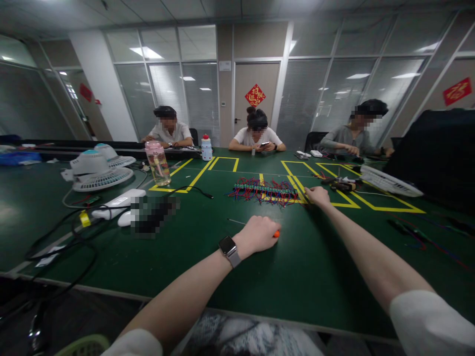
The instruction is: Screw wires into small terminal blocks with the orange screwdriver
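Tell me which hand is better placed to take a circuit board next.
Probably the right hand, close beside the circuit boards; the left hand is closed around a screwdriver.

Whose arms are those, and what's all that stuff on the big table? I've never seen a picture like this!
There's no robot here, just a person with two bare hands. The picture comes from a camera worn on that person's head, looking forward and down, so you see what they see. The left hand holds a thin metal tool with an orange handle, maybe a screwdriver. The right hand is by the right end of a row of small green circuit boards with red and blue wires; whether it holds anything is hard to tell. They lie on a dark green table with yellow tape lines. To the left stands a clear bottle with a pink lid.
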A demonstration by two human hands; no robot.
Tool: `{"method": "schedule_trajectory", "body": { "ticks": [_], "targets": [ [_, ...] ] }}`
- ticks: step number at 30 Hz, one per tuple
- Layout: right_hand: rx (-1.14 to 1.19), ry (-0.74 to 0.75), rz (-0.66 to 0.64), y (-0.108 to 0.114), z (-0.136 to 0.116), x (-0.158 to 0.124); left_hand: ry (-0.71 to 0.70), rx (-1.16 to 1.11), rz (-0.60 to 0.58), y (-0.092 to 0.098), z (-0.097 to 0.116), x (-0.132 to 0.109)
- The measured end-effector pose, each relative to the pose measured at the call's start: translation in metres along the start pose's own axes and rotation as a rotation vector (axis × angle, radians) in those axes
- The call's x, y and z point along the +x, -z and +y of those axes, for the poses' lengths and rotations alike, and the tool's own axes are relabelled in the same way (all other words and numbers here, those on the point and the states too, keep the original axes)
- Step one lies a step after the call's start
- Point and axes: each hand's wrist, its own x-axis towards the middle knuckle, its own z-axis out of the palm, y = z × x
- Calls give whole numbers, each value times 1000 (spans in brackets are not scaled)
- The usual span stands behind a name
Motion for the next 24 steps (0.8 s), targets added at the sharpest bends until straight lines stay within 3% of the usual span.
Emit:
{"method": "schedule_trajectory", "body": {
  "ticks": [8, 24],
  "targets": [
    [90, -62, -9, -14, -34, 14, -9, -9, 8, 1, 0, -1],
    [72, 39, 32, -11, -31, 4, 8, -8, -10, 0, 0, 0]
  ]
}}
